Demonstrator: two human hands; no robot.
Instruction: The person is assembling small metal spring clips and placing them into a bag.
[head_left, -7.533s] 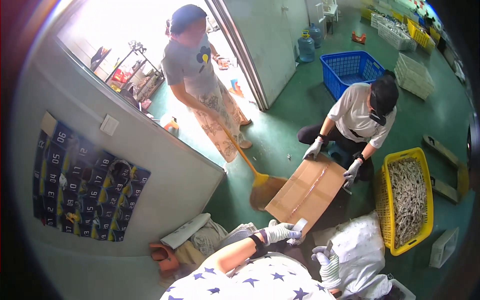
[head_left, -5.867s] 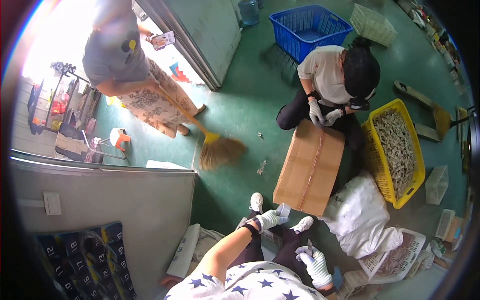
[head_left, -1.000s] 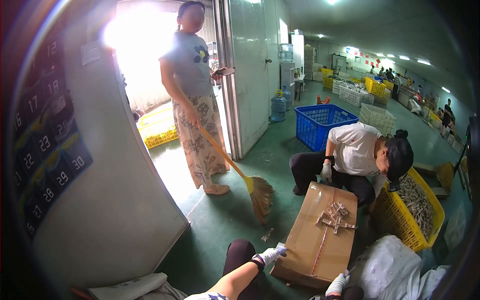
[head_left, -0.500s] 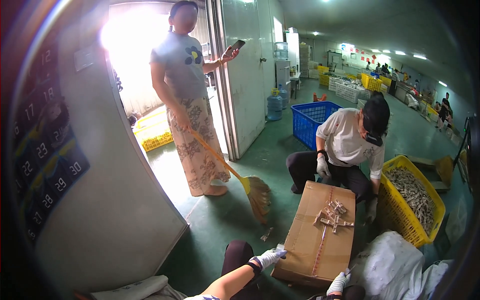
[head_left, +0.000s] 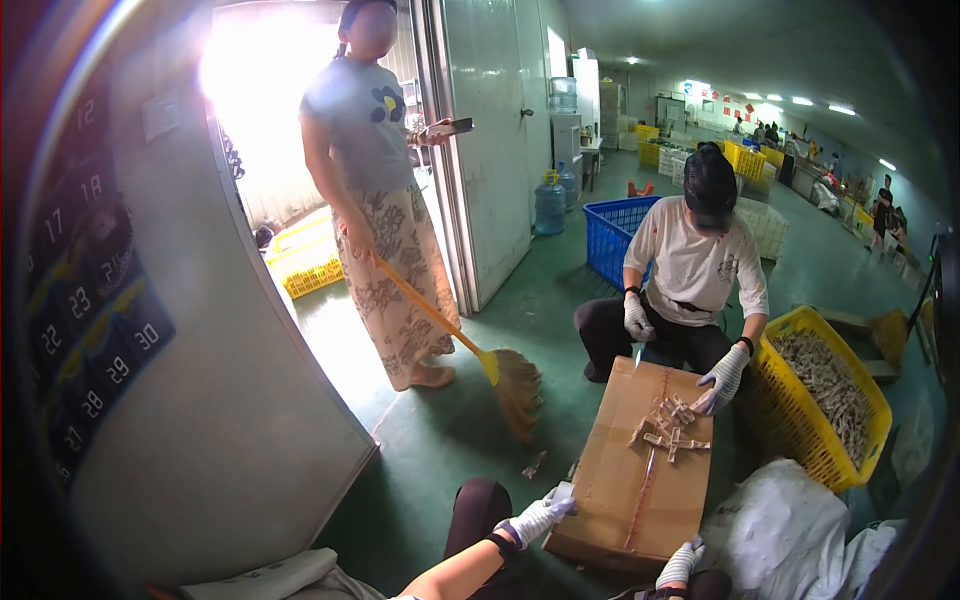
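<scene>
A brown cardboard box (head_left: 607, 480) lies on the floor before me, a line of red marks down its top. My gloved left hand (head_left: 537, 518) is closed at its near left edge, a small whitish piece (head_left: 564, 491) at the fingertips; its kind is unclear. By the near right corner, my gloved right hand (head_left: 681, 563) is curled, and what it holds, if anything, is too small to tell. Several small pale brown pieces (head_left: 672, 440) lie in a loose pile on the box. A crouching co-worker's gloved hand (head_left: 722, 380) reaches beside that pile.
A yellow basket (head_left: 800, 425) full of small greyish pieces stands right, beyond a white sack (head_left: 775, 530). Behind the co-worker is a blue crate (head_left: 615, 240). At left, a standing person holds a broom (head_left: 515, 390) and a phone (head_left: 450, 128). A small scrap (head_left: 535, 465) lies on the floor.
The co-worker has straightened up and brought one gloved hand from beside the basket onto the box by the pieces. The standing person's phone has lowered. My hands stay nearly where they were.
</scene>
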